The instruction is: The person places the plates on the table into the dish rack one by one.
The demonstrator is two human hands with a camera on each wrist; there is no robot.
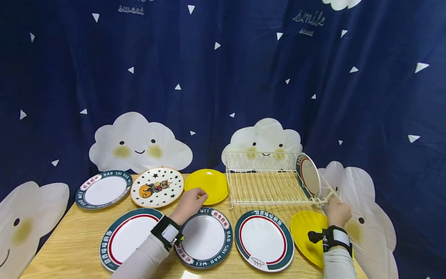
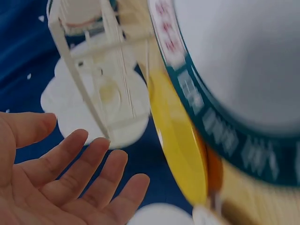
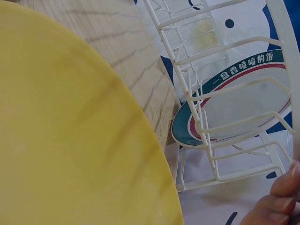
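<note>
My left hand hovers with fingers loosely extended between a yellow plate and a dark-rimmed white plate. Its palm and spread fingers hold nothing in the left wrist view. On the right, my right hand grips the right end of a white wire dish rack; in the right wrist view its curled fingers are at the rack's side rail. A green-rimmed plate with a red ring stands on edge in the rack's right end. Below the right hand lies another yellow plate.
Two green-rimmed plates with red rings, one at front left and one at front centre, lie on the wooden table. Behind are a star-patterned plate and a dark-rimmed plate. A blue curtain hangs behind.
</note>
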